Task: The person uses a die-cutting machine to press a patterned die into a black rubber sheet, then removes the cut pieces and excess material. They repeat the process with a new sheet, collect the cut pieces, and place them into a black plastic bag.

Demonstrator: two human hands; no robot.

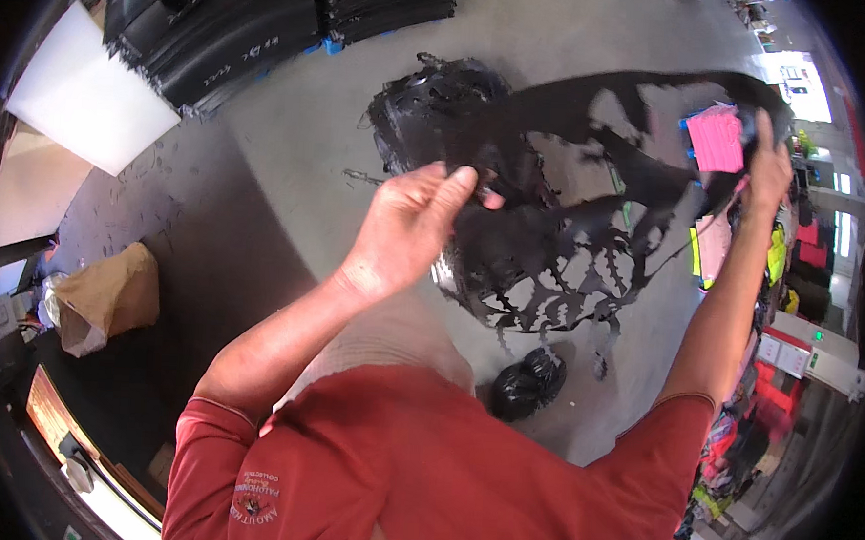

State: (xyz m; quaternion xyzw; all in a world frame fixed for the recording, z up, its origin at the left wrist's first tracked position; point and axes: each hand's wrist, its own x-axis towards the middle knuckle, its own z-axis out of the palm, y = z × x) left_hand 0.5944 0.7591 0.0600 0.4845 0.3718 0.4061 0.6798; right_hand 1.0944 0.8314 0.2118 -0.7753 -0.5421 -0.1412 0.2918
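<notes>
While the black sheet stretches lengthwise rightward, my left grip pinches it closed and my right grip clasps its end.

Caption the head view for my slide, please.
The left hand pinches a hole-riddled black sheet, the right hand at its other end, above a grey floor.

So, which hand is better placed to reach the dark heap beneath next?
Probably the left hand: pinching the black sheet, it appears nearer the dark heap; the right hand holds the sheet farther off.
</notes>
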